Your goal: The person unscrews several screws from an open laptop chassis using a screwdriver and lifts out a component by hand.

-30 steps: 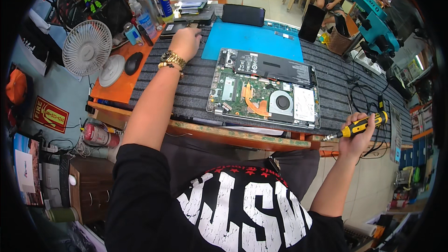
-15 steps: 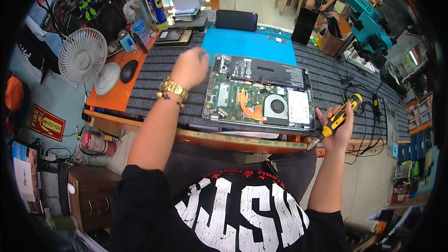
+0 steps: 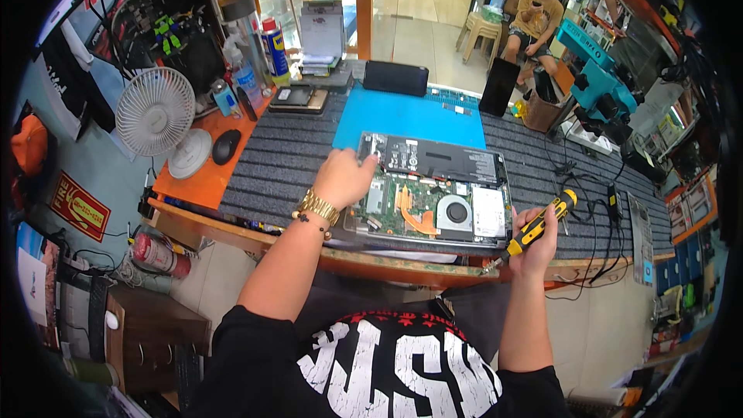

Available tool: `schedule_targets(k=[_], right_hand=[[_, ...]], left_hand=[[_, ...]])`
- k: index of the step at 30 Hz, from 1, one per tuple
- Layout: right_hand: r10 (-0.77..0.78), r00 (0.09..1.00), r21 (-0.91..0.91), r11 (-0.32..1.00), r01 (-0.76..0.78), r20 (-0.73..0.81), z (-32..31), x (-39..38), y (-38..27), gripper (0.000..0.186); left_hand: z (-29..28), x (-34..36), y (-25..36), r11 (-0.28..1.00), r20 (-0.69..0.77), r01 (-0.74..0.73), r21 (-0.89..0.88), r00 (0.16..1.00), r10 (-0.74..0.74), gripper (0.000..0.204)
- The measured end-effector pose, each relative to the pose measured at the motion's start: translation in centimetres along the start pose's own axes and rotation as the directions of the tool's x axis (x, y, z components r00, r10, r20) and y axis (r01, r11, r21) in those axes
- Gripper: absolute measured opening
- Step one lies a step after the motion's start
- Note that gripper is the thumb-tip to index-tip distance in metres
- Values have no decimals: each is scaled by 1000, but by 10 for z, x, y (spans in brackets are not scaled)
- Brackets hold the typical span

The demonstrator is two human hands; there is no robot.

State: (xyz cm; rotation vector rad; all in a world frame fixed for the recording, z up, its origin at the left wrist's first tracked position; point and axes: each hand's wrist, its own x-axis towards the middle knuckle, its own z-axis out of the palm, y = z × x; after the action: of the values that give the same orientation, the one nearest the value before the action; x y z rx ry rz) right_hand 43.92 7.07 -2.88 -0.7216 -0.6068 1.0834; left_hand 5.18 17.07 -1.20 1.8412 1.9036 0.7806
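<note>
An opened laptop lies with its insides bared: a black battery, green circuit board, copper heat pipe, round fan and white-labelled drive. My left hand, wearing a gold watch, reaches over the laptop's left side. Its fingers are curled and drawn together beside the battery's left end; what they pinch, if anything, is hidden. Near the laptop's right corner, my right hand is closed around a yellow-and-black screwdriver, its shaft slanting down toward me.
Behind the laptop lies a blue mat on the ribbed grey table cover. A white fan and mouse stand at left. Black cables and a teal microscope are at right. A seated person is beyond the table.
My left hand has moved right and down, from beside the laptop onto its left side. My right hand still holds the screwdriver. The whole view has shifted slightly.
</note>
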Motion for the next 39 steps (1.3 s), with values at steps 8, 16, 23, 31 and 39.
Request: schedule_targets(k=[8, 16, 23, 31, 39], right_hand=[[-34, 999, -69, 997, 32, -21, -7, 38, -9, 46], [-33, 992, 44, 999, 27, 121, -26, 42, -6, 45], [-59, 985, 30, 998, 55, 160, -27, 39, -6, 46], [-72, 975, 55, 997, 62, 210, -30, 39, -5, 47], [-43, 983, 112, 993, 23, 180, -27, 39, -8, 52]], left_hand=[[-29, -18, 8, 848, 387, 291, -443, 915, -112, 51], [-15, -22, -6, 789, 322, 237, -566, 945, -53, 43], [-17, -26, -4, 703, 321, 276, -655, 944, -71, 44], [-18, -26, -7, 714, 306, 234, -660, 952, -29, 42], [-18, -21, -29, 635, 368, 257, -728, 929, 45, 43]])
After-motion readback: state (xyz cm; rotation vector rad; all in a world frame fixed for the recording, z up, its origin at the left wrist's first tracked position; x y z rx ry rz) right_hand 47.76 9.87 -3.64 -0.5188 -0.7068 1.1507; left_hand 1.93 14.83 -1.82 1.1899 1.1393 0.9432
